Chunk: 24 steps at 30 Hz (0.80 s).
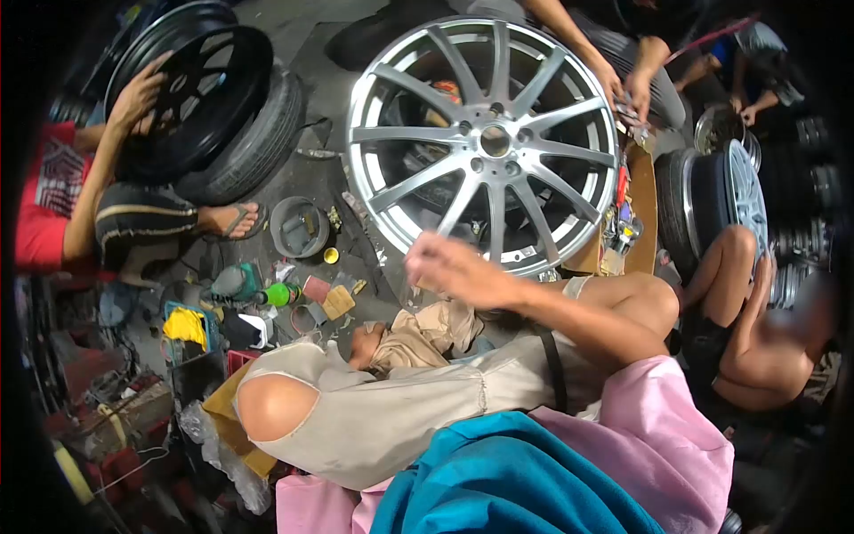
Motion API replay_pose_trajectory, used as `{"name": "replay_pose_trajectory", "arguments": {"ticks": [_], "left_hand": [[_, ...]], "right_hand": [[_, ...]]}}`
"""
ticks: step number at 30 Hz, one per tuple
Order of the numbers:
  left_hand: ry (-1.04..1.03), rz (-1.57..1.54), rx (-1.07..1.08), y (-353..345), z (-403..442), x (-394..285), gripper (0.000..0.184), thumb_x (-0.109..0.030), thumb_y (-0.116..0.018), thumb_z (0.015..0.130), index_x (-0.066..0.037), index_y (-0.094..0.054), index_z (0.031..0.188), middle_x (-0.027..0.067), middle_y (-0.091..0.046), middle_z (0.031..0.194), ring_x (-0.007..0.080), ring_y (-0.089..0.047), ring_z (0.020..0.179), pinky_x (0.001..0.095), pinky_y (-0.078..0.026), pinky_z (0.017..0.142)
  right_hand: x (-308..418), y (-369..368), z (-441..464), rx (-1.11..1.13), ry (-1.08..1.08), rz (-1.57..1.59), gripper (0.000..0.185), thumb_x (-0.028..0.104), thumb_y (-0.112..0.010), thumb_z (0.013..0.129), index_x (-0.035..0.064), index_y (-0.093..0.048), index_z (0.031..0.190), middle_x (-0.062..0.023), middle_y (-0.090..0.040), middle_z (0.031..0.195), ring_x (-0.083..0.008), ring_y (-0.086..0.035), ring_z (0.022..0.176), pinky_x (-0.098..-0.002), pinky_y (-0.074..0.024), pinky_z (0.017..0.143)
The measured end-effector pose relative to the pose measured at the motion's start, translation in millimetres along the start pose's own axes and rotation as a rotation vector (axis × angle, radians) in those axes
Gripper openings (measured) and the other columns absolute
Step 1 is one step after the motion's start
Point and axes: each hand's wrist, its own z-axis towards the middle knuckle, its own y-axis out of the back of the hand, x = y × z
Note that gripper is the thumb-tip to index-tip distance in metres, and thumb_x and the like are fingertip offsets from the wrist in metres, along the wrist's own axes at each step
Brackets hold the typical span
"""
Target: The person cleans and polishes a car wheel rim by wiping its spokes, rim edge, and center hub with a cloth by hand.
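A large silver alloy wheel with long, slim spokes stands in front of the person, its open face toward the camera. The person's right hand, on a bare forearm below a pink sleeve, is in front of the wheel's lower-left rim; its fingers are bent and blurred, and I cannot tell whether it touches the rim or grips anything. The left hand is not in view. Beige trousers with a torn knee cover the person's legs, and a crumpled tan cloth lies by them. Further left on the ground are a round grey basin with grey pieces inside, a small yellow cup just beside it, and a bright green bottle lying down. At upper left, a co-worker in a red shirt has a hand on a black wheel rim. At upper right, another person's hands are beside the silver wheel, above an open cardboard box.
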Motion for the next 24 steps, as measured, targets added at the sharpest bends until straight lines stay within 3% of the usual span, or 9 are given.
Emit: {"name": "replay_pose_trajectory", "arguments": {"ticks": [1,5,7,8,10,15,17,18,24], "left_hand": [[-0.022,-0.001,0.023,4,-2,-8,0.04,-0.036,-0.068,0.099,0.002,-0.075,0.09,0.0112,-0.075,0.082,0.0199,-0.067,0.074,0.0413,-0.052,0.072],[0.02,-0.131,0.157,16,-12,-27,0.038,-0.035,-0.068,0.1,0.001,-0.075,0.093,0.009,-0.075,0.086,0.0194,-0.067,0.076,0.039,-0.052,0.073],[0.009,-0.196,0.154,10,3,-6,0.035,-0.034,-0.068,0.1,0.0,-0.074,0.093,0.0068,-0.074,0.085,0.0177,-0.066,0.076,0.0373,-0.051,0.071],[0.025,-0.183,0.141,11,1,-10,0.034,-0.033,-0.068,0.1,-0.001,-0.074,0.092,0.0059,-0.073,0.084,0.0168,-0.065,0.075,0.0369,-0.051,0.071],[0.05,-0.199,0.135,11,-2,-14,0.034,-0.033,-0.069,0.099,-0.002,-0.074,0.089,0.0046,-0.073,0.082,0.016,-0.064,0.073,0.0363,-0.05,0.071],[0.072,-0.068,0.082,5,-2,-18,0.036,-0.036,-0.071,0.098,-0.003,-0.074,0.084,0.0041,-0.073,0.079,0.015,-0.064,0.071,0.0355,-0.05,0.069],[0.046,-0.075,0.113,3,6,-2,0.04,-0.037,-0.07,0.095,0.002,-0.077,0.088,0.0117,-0.078,0.083,0.0245,-0.072,0.077,0.0409,-0.053,0.074],[0.046,-0.093,0.122,2,5,-3,0.038,-0.035,-0.07,0.095,0.001,-0.076,0.086,0.0107,-0.077,0.08,0.0218,-0.07,0.073,0.0401,-0.052,0.072],[0.048,-0.201,0.157,-3,6,3,0.035,-0.031,-0.071,0.095,0.001,-0.074,0.081,0.0064,-0.073,0.073,0.015,-0.064,0.068,0.0385,-0.049,0.066]], "right_hand": [[2,24,-7,-0.113,0.127,-0.075,0.021,0.027,-0.055,0.109,0.0061,-0.058,0.111,-0.0034,-0.063,0.095,-0.0114,-0.058,0.084,-0.0287,-0.0507,0.075],[-5,136,-22,-0.461,0.147,-0.231,0.024,0.024,-0.061,0.106,0.0039,-0.064,0.118,-0.0061,-0.065,0.098,-0.0144,-0.062,0.089,-0.0325,-0.0515,0.081],[-12,175,-22,-0.637,0.197,-0.402,0.025,0.021,-0.065,0.104,0.002,-0.067,0.12,-0.0108,-0.066,0.099,-0.0209,-0.065,0.09,-0.036,-0.0513,0.082],[-16,188,-25,-0.637,0.195,-0.404,0.025,0.021,-0.065,0.104,0.002,-0.067,0.12,-0.0108,-0.066,0.099,-0.0209,-0.065,0.09,-0.036,-0.0513,0.082],[-16,202,-24,-0.734,0.227,-0.818,0.025,0.016,-0.068,0.101,0.0017,-0.07,0.122,-0.0099,-0.065,0.099,-0.0196,-0.065,0.09,-0.0309,-0.0506,0.082],[-29,209,-5,-0.727,0.267,-0.903,0.024,0.011,-0.07,0.097,0.0013,-0.07,0.119,-0.0136,-0.062,0.098,-0.0263,-0.063,0.085,-0.0365,-0.0509,0.077],[-35,213,6,-0.737,0.327,-0.987,0.024,0.009,-0.071,0.096,0.0,-0.07,0.118,-0.0144,-0.062,0.101,-0.027,-0.063,0.084,-0.0371,-0.0512,0.076],[-32,210,12,-0.724,0.313,-0.994,0.024,0.007,-0.071,0.093,-0.0011,-0.069,0.116,-0.0187,-0.061,0.103,-0.0375,-0.062,0.098,-0.0442,-0.0501,0.087],[-32,206,31,-0.707,0.328,-1.176,0.025,0.007,-0.072,0.092,0.0001,-0.07,0.116,-0.0158,-0.06,0.101,-0.0349,-0.059,0.099,-0.0442,-0.0479,0.089]]}}
